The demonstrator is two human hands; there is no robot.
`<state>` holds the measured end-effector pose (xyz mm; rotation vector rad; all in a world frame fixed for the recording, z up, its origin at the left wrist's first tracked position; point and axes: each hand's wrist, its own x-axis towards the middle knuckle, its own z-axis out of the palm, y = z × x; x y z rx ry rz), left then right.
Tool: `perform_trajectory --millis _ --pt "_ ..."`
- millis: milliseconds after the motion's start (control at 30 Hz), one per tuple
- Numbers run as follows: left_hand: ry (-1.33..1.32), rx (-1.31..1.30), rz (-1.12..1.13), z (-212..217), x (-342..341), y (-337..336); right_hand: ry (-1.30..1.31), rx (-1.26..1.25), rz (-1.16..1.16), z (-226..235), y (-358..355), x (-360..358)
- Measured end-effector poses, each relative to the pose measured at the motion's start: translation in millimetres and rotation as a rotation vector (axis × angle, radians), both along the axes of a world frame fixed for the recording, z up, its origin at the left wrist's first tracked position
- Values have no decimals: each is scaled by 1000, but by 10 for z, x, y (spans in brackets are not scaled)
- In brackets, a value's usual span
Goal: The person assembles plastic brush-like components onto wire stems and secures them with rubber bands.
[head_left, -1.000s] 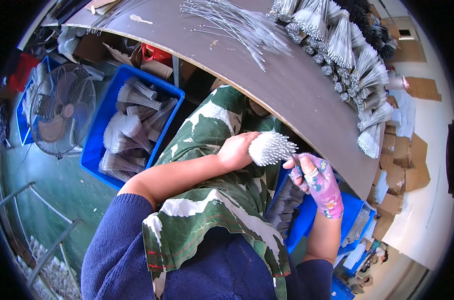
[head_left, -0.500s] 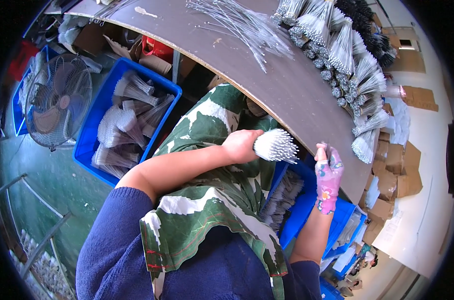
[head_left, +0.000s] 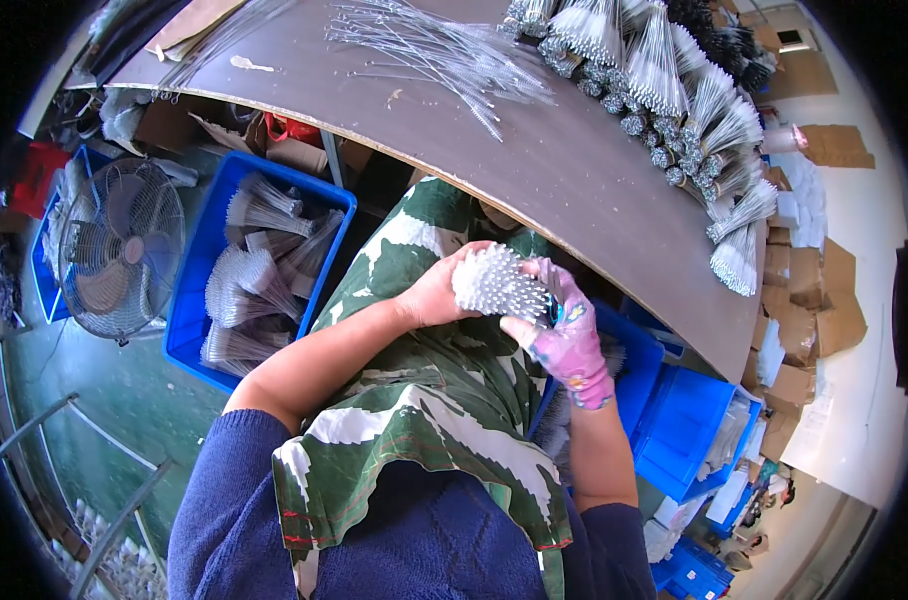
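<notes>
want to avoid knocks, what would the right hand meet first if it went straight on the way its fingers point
Probably the white-tipped bundle held in the left hand: the gloved right hand points up and left toward it. They look very close, perhaps touching, but depth is unclear.

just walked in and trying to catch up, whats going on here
A person's bare left hand holds a bundle of thin, white-tipped rods above the lap. The right hand, in a pink flowered glove, is at the tipped end, with a small dark item by its fingers, too unclear to name. Loose rods lie spread on the table; more bundles are piled toward its right side.
</notes>
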<state>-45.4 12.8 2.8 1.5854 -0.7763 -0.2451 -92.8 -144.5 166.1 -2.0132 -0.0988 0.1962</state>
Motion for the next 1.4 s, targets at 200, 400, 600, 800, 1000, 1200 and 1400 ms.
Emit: perform_trajectory --millis 200,400,600,800,1000,1200,1400 --pt "0 74 318 475 -304 -32 -88 161 -302 -165 225 -22" --pt "-31 107 338 251 -268 -54 -123 112 -219 -169 482 -249" --pt "1 317 219 112 -257 -36 -32 235 -176 -113 338 -239" --pt "-179 407 198 -44 -235 -42 86 193 -155 97 88 -185" --pt "-301 506 170 -153 -258 -55 186 135 -122 250 -97 -69" --pt "-186 260 241 -2 -242 -57 374 128 -54 412 -188 27" --pt "-112 102 281 151 -212 -3 358 40 -26 615 -135 189"
